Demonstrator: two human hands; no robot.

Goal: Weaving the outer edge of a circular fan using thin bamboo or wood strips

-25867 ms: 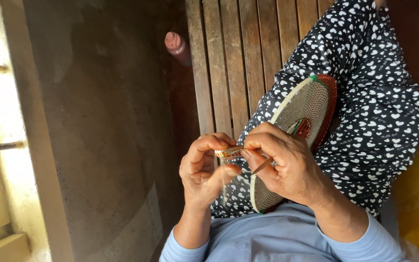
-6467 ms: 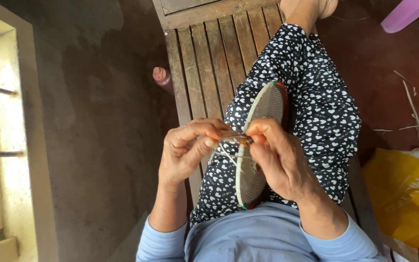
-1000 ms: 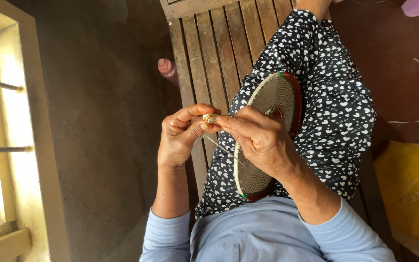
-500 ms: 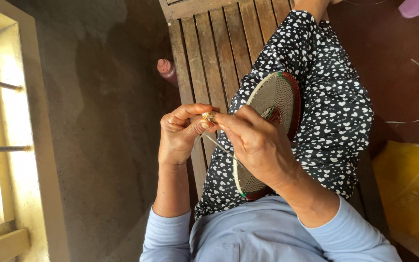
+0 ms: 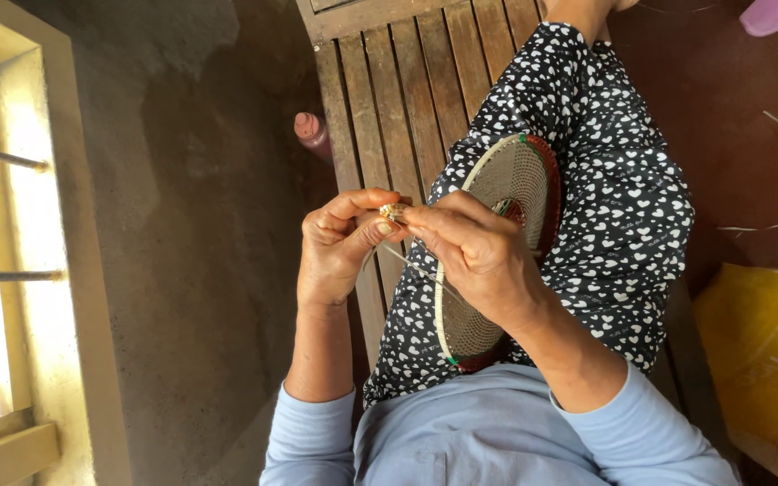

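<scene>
Right now my left hand and right hand meet fingertip to fingertip, both pinching a small woven piece (yellowish, banded) just above my lap. A thin strand trails below it. Behind my right hand, the round woven disc leans against my heart-patterned trousers on the slatted bench.

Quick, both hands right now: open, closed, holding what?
Left hand: closed, fingertips pinching a small coiled weaving piece.
Right hand: closed, pinching the same piece, in front of the round woven disc.
</scene>
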